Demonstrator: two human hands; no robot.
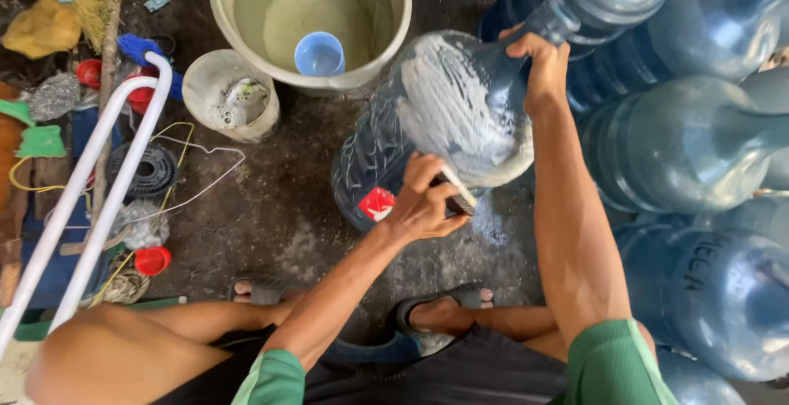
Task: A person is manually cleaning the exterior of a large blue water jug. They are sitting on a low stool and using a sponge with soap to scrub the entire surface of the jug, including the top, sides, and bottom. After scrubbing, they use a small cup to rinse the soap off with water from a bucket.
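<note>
A large blue water jug (427, 125) lies tilted on the ground in front of me, its shoulder covered in white soap foam. My right hand (538, 64) grips the jug's neck near the top. My left hand (423, 199) presses a small scrubbing sponge (457, 195) against the soapy side, just above a red label (376, 203). My knees and sandalled feet show at the bottom.
Several more blue jugs (682, 142) are stacked at right. A big bucket (230, 10) with water and a blue cup (319, 53) stands at the top, a small foamy tub (232, 97) beside it. White pipes (99, 175), scrub pads and clutter lie at left.
</note>
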